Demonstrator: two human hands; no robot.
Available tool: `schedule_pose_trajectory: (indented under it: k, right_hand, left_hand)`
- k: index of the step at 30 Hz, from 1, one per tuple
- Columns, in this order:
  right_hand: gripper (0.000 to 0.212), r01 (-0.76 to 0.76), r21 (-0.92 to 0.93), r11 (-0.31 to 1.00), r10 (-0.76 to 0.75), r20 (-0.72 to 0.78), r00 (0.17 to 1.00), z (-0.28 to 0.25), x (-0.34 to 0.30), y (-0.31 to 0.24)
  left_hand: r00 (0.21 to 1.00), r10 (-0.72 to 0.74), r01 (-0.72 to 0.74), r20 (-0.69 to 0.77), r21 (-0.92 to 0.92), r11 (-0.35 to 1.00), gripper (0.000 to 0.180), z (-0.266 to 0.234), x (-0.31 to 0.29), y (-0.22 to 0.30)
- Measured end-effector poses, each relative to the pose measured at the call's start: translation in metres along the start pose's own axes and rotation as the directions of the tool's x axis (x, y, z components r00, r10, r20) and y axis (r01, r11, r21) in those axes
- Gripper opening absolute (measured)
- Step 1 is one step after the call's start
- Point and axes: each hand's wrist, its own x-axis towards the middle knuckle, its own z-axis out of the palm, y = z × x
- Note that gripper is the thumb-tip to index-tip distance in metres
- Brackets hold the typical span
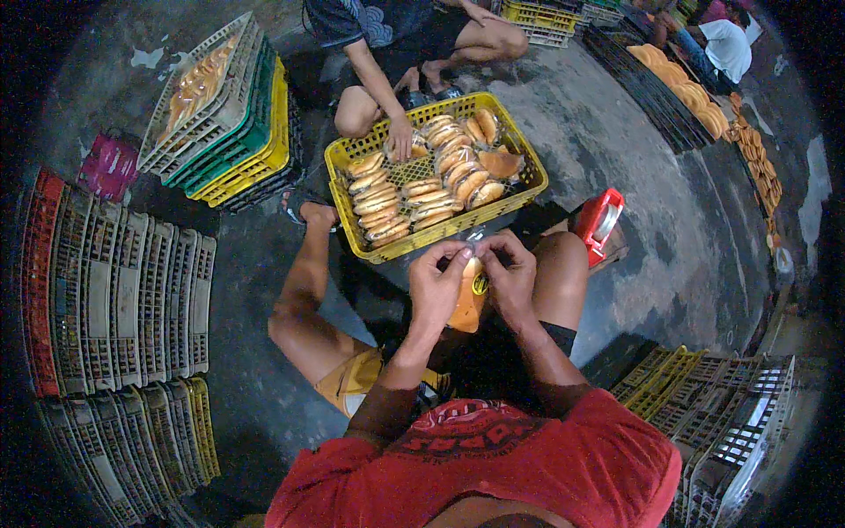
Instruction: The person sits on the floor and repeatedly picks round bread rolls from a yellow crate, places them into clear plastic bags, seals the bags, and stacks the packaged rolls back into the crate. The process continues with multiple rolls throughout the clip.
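Between my knees hangs a bun in a clear plastic bag (466, 308), with a round yellow-and-black label on its front. My left hand (436, 286) pinches the bag's gathered top on one side, and my right hand (510, 275) pinches it on the other. Just beyond my hands stands a yellow plastic crate (378, 254), holding rows of bagged buns (458, 167). Another person's hand (400, 138) reaches into its far side and touches a bagged bun. Next to my right knee is a red tape dispenser (600, 227).
Stacked crates (233, 132) with packed buns stand at the far left. More crates lean in rows at the left (132, 290) and lower right (704, 405). Black trays (647, 88) and piles of buns (687, 88) lie at the far right, near another seated person (726, 53).
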Motion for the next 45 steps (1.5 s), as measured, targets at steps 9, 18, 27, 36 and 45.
schedule_pose_trajectory:
  k: [9, 18, 27, 36, 45]
  right_hand:
    - [0.013, -0.002, -0.049, 0.999, 0.001, -0.004, 1.0, -0.01, 0.01, -0.001]
    - [0.013, 0.038, -0.076, 0.996, -0.061, -0.339, 0.939, -0.044, 0.008, 0.02]
    - [0.03, -0.487, -0.176, 0.855, 0.365, -0.464, 0.807, -0.262, 0.018, 0.165]
    - [0.022, -0.7, -0.632, 0.331, 0.475, -0.53, 0.703, -0.225, -0.017, 0.122]
    - [0.022, -0.25, 0.034, 0.968, 0.244, 0.127, 0.962, -0.101, -0.007, -0.014]
  left_hand:
    - [0.945, 0.327, -0.327, 0.019, 0.109, 0.939, 0.01, 0.014, 0.008, 0.0]
    - [0.971, 0.231, -0.234, -0.06, -0.043, 0.971, 0.019, 0.067, -0.007, 0.006]
    - [0.969, 0.24, -0.24, 0.057, -0.016, 0.971, 0.029, 0.068, -0.011, 0.0]
    - [0.977, 0.207, -0.207, 0.044, 0.005, 0.978, 0.03, 0.061, -0.004, -0.01]
    - [0.9, 0.427, -0.437, 0.092, 0.174, 0.883, 0.025, 0.079, -0.012, -0.006]
